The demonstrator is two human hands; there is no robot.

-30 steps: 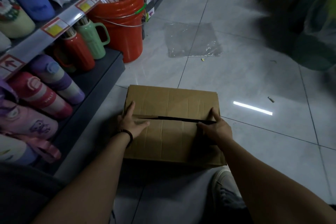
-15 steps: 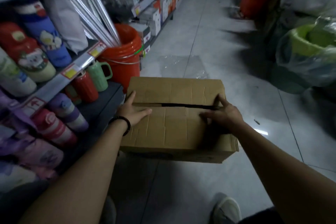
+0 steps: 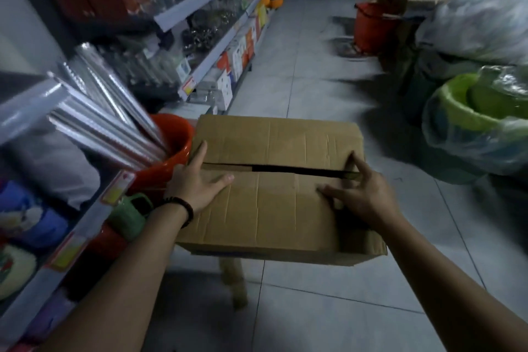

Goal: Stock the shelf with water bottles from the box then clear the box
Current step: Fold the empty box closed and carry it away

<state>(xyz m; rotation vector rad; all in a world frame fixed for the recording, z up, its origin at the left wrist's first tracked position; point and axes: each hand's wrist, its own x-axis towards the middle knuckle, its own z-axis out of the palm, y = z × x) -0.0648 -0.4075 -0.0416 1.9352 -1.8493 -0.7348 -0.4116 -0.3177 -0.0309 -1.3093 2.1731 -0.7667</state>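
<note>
Got the box point(image 3: 274, 188) up off the floor, left hand point(image 3: 197, 186) and right hand point(image 3: 361, 197) clamped on its side edges. Shelf point(image 3: 71, 240) edge close left, open aisle point(image 3: 308, 71) ahead.

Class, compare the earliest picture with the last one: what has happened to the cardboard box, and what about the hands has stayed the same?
The cardboard box has been lifted off the floor and now hangs in the air, above the tiles, with a strip dangling beneath it. The view has risen too, showing more of the aisle. Unchanged: the left hand and right hand grip the same top flaps at the slit, which stays nearly closed.
</note>
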